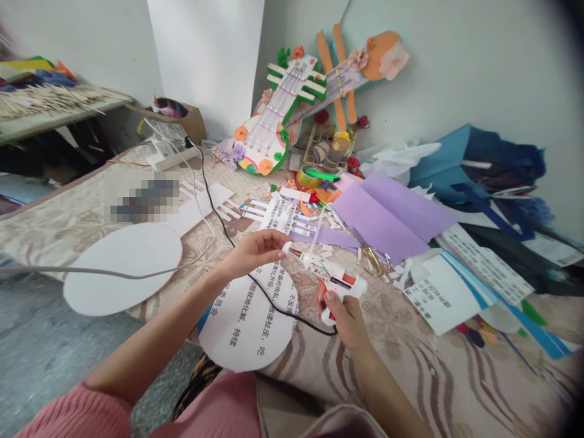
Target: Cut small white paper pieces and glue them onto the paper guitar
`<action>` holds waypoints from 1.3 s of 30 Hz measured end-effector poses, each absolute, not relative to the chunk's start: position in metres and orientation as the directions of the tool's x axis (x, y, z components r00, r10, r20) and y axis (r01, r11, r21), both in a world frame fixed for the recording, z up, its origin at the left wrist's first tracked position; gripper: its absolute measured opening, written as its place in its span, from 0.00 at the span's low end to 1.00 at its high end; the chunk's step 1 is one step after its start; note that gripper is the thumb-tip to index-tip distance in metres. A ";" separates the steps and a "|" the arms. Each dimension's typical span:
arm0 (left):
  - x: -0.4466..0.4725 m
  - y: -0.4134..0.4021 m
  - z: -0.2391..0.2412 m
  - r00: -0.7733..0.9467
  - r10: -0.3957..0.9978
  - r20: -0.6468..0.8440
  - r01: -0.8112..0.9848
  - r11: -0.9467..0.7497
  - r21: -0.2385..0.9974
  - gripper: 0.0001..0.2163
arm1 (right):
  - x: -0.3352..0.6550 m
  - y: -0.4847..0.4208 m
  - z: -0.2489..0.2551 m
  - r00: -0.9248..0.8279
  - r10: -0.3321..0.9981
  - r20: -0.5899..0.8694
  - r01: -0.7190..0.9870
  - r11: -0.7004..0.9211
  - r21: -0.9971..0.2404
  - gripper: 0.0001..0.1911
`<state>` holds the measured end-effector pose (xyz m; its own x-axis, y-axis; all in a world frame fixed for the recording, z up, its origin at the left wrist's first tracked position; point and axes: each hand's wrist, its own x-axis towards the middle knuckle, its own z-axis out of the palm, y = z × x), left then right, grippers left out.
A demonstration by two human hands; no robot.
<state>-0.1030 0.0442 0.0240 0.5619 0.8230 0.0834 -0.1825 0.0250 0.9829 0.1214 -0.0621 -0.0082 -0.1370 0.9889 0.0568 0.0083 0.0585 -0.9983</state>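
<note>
My right hand [342, 316] is wrapped round the handle of a white and orange hot glue gun [335, 277], its nozzle pointing left. Between the thumb and fingers of my left hand [260, 248] is a small white piece [286, 247], right at the nozzle tip; whether they touch I cannot tell. Below my hands lies a lute-shaped cutout of printed card [246, 322], with short strips across its narrow far end. The gun's black cord [274, 305] runs over this cutout. To the left lies a plain white lute-shaped cutout [125, 267], its round end over the table edge.
Gold-handled scissors [375, 260] and folded purple paper [392, 213] lie to the right, near paper scraps and printed card [449, 292]. Decorated paper instruments [278, 121] lean on the wall. A power strip [171, 155] and a cardboard box [194, 121] stand at the back left.
</note>
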 end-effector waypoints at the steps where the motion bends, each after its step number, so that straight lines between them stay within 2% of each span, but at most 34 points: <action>1: -0.103 0.045 0.024 0.562 0.823 0.081 -0.177 0.023 0.984 0.15 | 0.121 -0.062 -0.008 -0.146 0.988 0.058 0.006 0.059 -0.998 0.22; 13: -0.105 0.046 0.023 0.553 0.829 0.087 -0.171 0.011 0.985 0.14 | 0.120 -0.063 -0.008 -0.206 0.978 0.009 -0.021 0.005 -1.000 0.23; 18: -0.106 0.046 0.022 0.560 0.822 0.100 -0.184 0.005 0.983 0.14 | 0.121 -0.061 -0.007 -0.190 0.981 0.046 0.002 0.047 -0.999 0.23; 26: -0.109 0.046 0.021 0.571 0.814 0.106 -0.213 0.022 0.977 0.14 | 0.122 -0.060 -0.010 -0.139 0.990 0.001 0.023 0.005 -1.000 0.25; 34: -0.109 0.043 0.021 0.597 0.801 0.056 -0.153 0.045 0.987 0.15 | 0.118 -0.060 -0.005 -0.148 0.989 -0.019 -0.008 -0.020 -1.000 0.26; 39: -0.112 0.044 0.025 0.583 0.809 0.080 -0.102 -0.025 0.994 0.15 | 0.118 -0.059 -0.007 -0.095 0.995 -0.020 -0.050 -0.025 -0.998 0.22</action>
